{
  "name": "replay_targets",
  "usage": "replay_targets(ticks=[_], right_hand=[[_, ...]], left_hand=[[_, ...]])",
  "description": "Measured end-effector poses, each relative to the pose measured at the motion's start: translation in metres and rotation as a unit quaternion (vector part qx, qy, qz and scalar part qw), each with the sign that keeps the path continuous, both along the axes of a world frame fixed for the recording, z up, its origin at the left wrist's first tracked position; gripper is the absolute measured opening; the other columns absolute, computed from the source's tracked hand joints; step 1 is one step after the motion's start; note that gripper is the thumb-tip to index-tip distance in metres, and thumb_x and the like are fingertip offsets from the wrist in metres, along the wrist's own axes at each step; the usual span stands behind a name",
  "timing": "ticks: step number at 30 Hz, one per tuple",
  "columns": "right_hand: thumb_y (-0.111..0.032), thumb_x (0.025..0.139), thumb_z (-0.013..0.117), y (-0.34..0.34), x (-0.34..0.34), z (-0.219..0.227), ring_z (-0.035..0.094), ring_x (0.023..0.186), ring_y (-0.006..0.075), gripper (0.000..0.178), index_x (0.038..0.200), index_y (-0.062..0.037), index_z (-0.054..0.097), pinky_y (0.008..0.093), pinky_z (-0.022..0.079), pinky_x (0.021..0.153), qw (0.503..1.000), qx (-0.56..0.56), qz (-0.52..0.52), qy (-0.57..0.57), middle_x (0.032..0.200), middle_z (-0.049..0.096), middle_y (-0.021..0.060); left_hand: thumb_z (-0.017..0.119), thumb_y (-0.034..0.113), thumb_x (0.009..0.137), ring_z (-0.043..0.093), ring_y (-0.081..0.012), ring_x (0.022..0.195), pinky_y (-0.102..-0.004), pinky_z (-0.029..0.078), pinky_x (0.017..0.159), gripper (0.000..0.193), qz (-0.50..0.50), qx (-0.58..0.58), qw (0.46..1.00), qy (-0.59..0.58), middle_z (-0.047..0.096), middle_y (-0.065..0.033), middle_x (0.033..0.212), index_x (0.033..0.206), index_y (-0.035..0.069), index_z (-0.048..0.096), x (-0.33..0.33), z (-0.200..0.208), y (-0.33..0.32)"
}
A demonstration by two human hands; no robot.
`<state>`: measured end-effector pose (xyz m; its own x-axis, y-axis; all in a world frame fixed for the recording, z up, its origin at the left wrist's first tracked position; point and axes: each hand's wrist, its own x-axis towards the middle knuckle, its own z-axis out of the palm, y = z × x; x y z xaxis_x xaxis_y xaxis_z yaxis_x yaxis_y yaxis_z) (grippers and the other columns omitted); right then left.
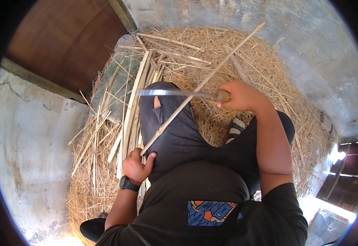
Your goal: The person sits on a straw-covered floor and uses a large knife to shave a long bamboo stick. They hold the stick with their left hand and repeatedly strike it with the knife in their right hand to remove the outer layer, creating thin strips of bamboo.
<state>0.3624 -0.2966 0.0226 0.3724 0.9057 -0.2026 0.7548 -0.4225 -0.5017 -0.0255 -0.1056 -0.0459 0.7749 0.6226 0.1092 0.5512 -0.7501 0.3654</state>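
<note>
My left hand [137, 167], with a black watch on its wrist, grips the lower end of a long thin bamboo strip [224, 61]. The strip slants up and right across my thigh, its far end over the straw. In my right hand [244, 96] is the wooden handle of a knife [162, 93], its long blade pointing left and slightly blurred. Blade and strip cross above my left knee; whether they touch, I cannot tell. Dark trousers [175, 123] cover my legs, with a tear at the left knee showing skin.
Several pale bamboo strips [132, 102] lie on the left by my leg, with more at the back. A thick layer of straw [297, 106] and shavings covers the floor. Worn plaster walls [310, 45] stand close around, and a brown panel [64, 41] is at the far left.
</note>
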Motion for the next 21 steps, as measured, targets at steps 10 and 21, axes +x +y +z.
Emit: replay_targets(ticks=[10,21], right_hand=[[-0.036,0.083,0.079,-0.021,0.062,-0.033,0.063,0.085,0.0224,0.047,0.113,-0.0028,0.066,0.0422,0.048,0.075,0.947,0.106,-0.246,0.177,0.084,0.066,0.0065],[-0.038,0.082,0.079,-0.010,0.012,0.007,0.066,0.095,0.0314,0.047,0.113,-0.0045,0.068,0.0454,0.050,0.085,0.998,0.017,-0.049,0.047,0.094,0.068,0.0152]], left_hand=[[0.076,0.045,0.087,0.070,-0.0345,0.064,-0.0412,0.054,0.058,0.049,-0.003,-0.018,1.000,0.022,0.070,-0.0172,0.069,0.089,-0.003,0.066,0.002,0.002,0.007],[0.077,0.042,0.087,0.066,-0.0329,0.057,-0.0405,0.050,0.055,0.048,0.003,-0.128,0.991,0.040,0.063,-0.0162,0.060,0.079,-0.002,0.062,0.002,0.016,0.010]])
